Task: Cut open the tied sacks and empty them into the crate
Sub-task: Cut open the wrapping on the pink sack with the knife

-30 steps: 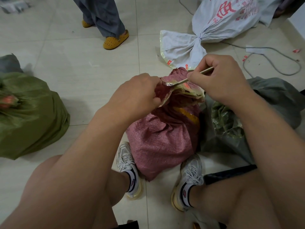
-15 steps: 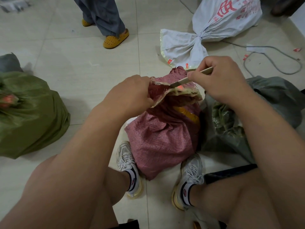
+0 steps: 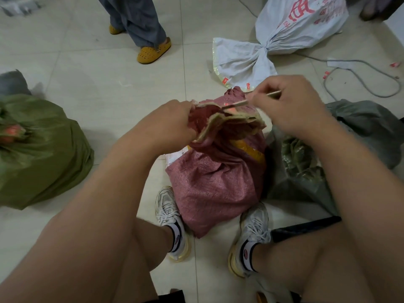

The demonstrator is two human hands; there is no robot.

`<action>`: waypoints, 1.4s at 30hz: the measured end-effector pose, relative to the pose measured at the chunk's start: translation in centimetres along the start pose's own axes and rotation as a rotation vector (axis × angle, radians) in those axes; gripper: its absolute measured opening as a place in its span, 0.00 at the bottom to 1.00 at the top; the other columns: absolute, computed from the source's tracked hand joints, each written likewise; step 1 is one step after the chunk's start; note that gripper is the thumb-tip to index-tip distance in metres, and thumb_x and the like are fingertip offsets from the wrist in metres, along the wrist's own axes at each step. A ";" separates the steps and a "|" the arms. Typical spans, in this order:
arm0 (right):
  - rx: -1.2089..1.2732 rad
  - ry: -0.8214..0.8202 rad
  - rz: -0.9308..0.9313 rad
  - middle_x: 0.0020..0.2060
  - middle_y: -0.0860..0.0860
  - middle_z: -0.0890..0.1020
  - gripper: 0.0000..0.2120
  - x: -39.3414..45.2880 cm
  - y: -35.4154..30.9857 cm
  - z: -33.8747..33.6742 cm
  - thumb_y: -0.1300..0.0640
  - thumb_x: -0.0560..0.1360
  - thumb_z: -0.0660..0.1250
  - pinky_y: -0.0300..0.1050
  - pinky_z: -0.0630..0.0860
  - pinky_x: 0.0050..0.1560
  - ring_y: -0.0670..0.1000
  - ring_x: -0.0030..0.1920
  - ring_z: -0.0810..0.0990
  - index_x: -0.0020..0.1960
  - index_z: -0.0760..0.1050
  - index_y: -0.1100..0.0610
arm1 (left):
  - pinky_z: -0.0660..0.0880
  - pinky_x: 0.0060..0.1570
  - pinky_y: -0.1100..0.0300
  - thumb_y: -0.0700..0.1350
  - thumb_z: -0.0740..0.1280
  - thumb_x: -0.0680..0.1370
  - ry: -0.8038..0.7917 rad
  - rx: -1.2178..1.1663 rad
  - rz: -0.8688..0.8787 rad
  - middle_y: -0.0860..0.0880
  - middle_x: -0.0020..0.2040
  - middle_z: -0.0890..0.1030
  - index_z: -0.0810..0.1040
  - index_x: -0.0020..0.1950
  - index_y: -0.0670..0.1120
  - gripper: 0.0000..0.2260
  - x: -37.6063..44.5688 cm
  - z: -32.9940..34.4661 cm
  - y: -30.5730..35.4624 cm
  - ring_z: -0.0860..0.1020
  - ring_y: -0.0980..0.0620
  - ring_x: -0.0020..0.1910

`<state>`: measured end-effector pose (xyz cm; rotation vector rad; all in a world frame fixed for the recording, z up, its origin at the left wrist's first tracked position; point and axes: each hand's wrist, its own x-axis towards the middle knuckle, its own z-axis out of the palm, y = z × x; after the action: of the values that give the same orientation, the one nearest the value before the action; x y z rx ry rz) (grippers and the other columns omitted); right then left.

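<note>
While the person crouches on the tiled floor [image 3: 91,88], a big green sack [image 3: 41,149] lies far to the left and a white sack with red print [image 3: 290,25], tied at its neck, lies at the top right. Beside the right knee sits a grey sack [image 3: 360,132]. Between the two sneakers stands the pink sack [image 3: 216,184], with its mouth partly open. The left hand [image 3: 172,121] grips the frayed edge of this mouth, fingers curled around the cloth. The right hand [image 3: 290,106] pinches a thin blade [image 3: 244,102], whose tip touches the sack edge. A grey cable [image 3: 371,68] lies on the floor at the right.
</note>
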<state>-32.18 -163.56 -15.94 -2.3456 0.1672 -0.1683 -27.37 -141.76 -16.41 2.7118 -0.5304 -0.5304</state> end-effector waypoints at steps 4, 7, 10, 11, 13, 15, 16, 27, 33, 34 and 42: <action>0.175 0.121 0.115 0.25 0.46 0.71 0.19 0.5 1.3 -0.7 0.46 0.78 0.63 0.46 0.69 0.35 0.48 0.28 0.69 0.40 0.76 0.62 | 0.72 0.56 0.53 0.39 0.59 0.78 -0.017 0.002 -0.049 0.44 0.61 0.75 0.73 0.67 0.46 0.18 0.0 -0.3 -0.6 0.75 0.44 0.57; 0.058 0.044 0.174 0.31 0.56 0.75 0.23 0.5 1.9 1.0 0.43 0.80 0.56 0.59 0.78 0.42 0.59 0.33 0.77 0.40 0.71 0.63 | 0.72 0.56 0.56 0.34 0.57 0.77 -0.045 -0.101 -0.069 0.46 0.61 0.78 0.78 0.64 0.47 0.20 -0.5 -0.5 -0.2 0.75 0.46 0.58; 0.118 0.007 0.306 0.35 0.57 0.80 0.18 0.2 1.8 3.2 0.45 0.83 0.52 0.54 0.81 0.36 0.56 0.31 0.81 0.55 0.71 0.59 | 0.74 0.52 0.58 0.31 0.56 0.76 -0.113 -0.209 -0.063 0.48 0.59 0.81 0.81 0.62 0.48 0.22 -1.0 -0.7 0.1 0.77 0.49 0.52; 0.238 0.012 0.391 0.38 0.56 0.80 0.17 0.0 1.6 3.8 0.46 0.84 0.51 0.50 0.80 0.32 0.54 0.28 0.81 0.61 0.68 0.58 | 0.75 0.49 0.59 0.32 0.57 0.77 -0.149 -0.243 -0.047 0.49 0.57 0.81 0.80 0.63 0.50 0.21 -1.2 -0.7 0.1 0.78 0.51 0.49; 0.441 -0.009 0.533 0.49 0.56 0.78 0.15 -0.4 1.3 5.1 0.46 0.84 0.49 0.48 0.81 0.31 0.55 0.31 0.83 0.64 0.64 0.54 | 0.80 0.49 0.54 0.36 0.61 0.79 -0.238 -0.319 -0.004 0.50 0.53 0.81 0.78 0.65 0.51 0.18 -1.6 -0.5 0.2 0.81 0.50 0.47; 0.569 -0.029 0.623 0.55 0.57 0.77 0.14 -1.1 1.1 6.3 0.45 0.84 0.48 0.53 0.83 0.36 0.61 0.40 0.85 0.58 0.65 0.53 | 0.80 0.53 0.47 0.38 0.65 0.79 -0.316 -0.389 0.010 0.48 0.55 0.81 0.74 0.67 0.50 0.17 -1.9 0.0 0.2 0.82 0.48 0.50; 0.624 0.008 0.638 0.56 0.57 0.77 0.14 -1.3 1.1 7.0 0.44 0.83 0.49 0.56 0.84 0.39 0.62 0.45 0.85 0.55 0.66 0.54 | 0.80 0.53 0.46 0.39 0.66 0.79 -0.350 -0.413 0.004 0.46 0.56 0.80 0.73 0.67 0.49 0.17 -2.0 0.3 0.3 0.83 0.47 0.50; 0.367 0.279 0.080 0.38 0.45 0.85 0.09 -1.4 -0.9 5.4 0.48 0.84 0.51 0.50 0.74 0.56 0.46 0.49 0.82 0.46 0.63 0.49 | 0.76 0.51 0.56 0.45 0.69 0.74 -0.118 -0.495 0.220 0.47 0.52 0.78 0.77 0.45 0.44 0.05 -3.6 -0.9 1.2 0.77 0.52 0.51; 0.432 0.129 0.012 0.35 0.35 0.79 0.09 -2.0 -2.0 4.8 0.55 0.85 0.54 0.33 0.70 0.47 0.32 0.39 0.75 0.47 0.66 0.55 | 0.76 0.47 0.53 0.52 0.73 0.73 0.047 -0.460 0.149 0.54 0.54 0.77 0.64 0.63 0.50 0.25 -2.5 1.5 3.4 0.80 0.52 0.47; 0.419 0.127 0.029 0.34 0.36 0.78 0.09 -2.0 -1.9 4.9 0.54 0.85 0.54 0.35 0.69 0.46 0.33 0.38 0.73 0.47 0.66 0.55 | 0.74 0.46 0.56 0.51 0.72 0.73 0.063 -0.425 0.132 0.54 0.54 0.77 0.62 0.68 0.50 0.28 -2.1 1.7 3.6 0.79 0.52 0.47; 0.205 0.219 0.136 0.38 0.52 0.79 0.10 -1.3 -0.6 5.1 0.44 0.82 0.51 0.60 0.78 0.42 0.56 0.36 0.80 0.47 0.61 0.49 | 0.76 0.51 0.53 0.51 0.59 0.82 -0.125 -0.442 -0.011 0.47 0.55 0.81 0.58 0.77 0.52 0.24 -0.8 3.0 3.6 0.79 0.49 0.47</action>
<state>-32.54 -159.35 -19.18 -2.1004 0.3974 -0.3583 -30.36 -145.33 -17.47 2.2732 -0.3750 -0.7278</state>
